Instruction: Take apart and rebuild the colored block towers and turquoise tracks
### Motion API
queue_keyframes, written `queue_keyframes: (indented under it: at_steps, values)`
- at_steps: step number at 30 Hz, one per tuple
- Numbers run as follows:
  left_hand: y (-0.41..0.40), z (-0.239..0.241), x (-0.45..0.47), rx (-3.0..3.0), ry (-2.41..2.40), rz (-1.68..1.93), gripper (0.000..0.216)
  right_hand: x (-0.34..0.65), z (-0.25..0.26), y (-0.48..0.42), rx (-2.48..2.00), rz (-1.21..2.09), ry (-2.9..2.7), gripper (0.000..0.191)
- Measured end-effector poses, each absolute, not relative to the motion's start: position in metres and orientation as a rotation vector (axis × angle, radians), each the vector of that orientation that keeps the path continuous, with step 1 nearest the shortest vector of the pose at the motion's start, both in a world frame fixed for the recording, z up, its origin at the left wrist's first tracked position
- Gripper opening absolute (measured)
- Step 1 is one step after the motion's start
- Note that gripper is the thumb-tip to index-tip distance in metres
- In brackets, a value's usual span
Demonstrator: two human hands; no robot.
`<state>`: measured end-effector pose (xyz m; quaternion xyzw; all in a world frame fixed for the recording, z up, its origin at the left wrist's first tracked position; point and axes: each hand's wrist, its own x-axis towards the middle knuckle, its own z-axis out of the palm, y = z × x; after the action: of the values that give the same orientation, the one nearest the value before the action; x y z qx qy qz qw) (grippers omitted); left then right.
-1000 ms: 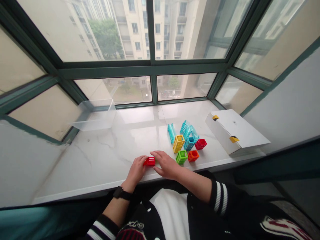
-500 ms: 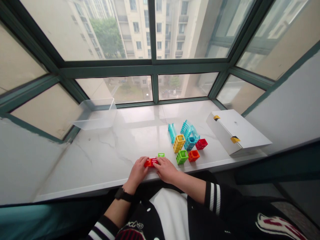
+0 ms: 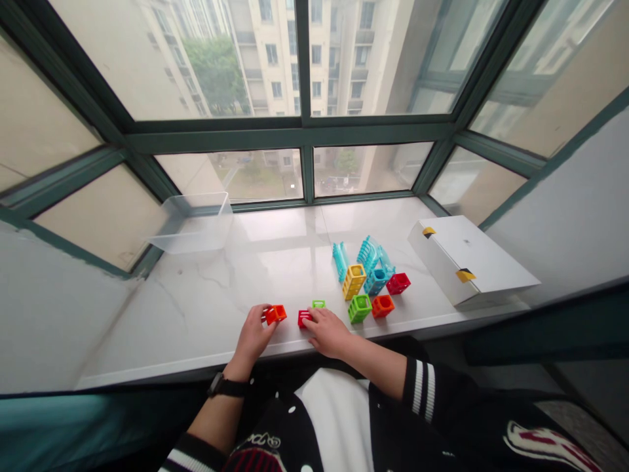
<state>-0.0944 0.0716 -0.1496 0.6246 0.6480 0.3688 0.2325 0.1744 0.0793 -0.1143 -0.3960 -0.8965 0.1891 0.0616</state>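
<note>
My left hand [image 3: 253,334] pinches a small orange open-frame block [image 3: 276,314] just above the white marble sill [image 3: 206,308]. A little to its right, my right hand [image 3: 328,331] has its fingers closed on a red block [image 3: 303,318] that rests on the sill. A small green piece [image 3: 318,304] lies just behind the red block. Further right is a cluster of blocks: yellow [image 3: 353,281], green [image 3: 360,308], orange [image 3: 382,305], red [image 3: 398,283] and several light-blue pieces [image 3: 374,261].
A clear plastic bin [image 3: 192,223] stands at the back left of the sill by the window frame. A white cardboard box [image 3: 469,259] with yellow-and-black tape lies at the right end. Windows surround the sill on three sides.
The joined orange and red blocks have come apart. My left hand moved left with the orange one, and my right hand stays on the red one. The green piece became visible.
</note>
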Motion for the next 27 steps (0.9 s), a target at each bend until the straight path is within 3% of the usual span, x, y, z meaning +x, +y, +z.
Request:
queue_keyframes:
  at_steps: [5, 11, 19, 27]
  values:
    - [0.065, -0.138, -0.089, 1.417, 1.769, 1.181, 0.048, 0.174, -0.112, 0.079, -1.221, 0.639, -2.587, 0.064]
    - [0.059, -0.110, -0.052, 1.142, 1.341, 1.205, 0.055, 0.174, -0.091, 0.081, -1.083, 0.757, -2.189, 0.071]
    - [0.057, -0.085, -0.018, 1.072, 1.085, 1.220, 0.052, 0.186, -0.065, 0.078, -0.983, 0.935, -1.865, 0.061]
    - [0.056, -0.077, -0.002, 1.239, 1.086, 1.157, 0.053, 0.207, -0.048, 0.079, -0.970, 0.818, -1.870, 0.054]
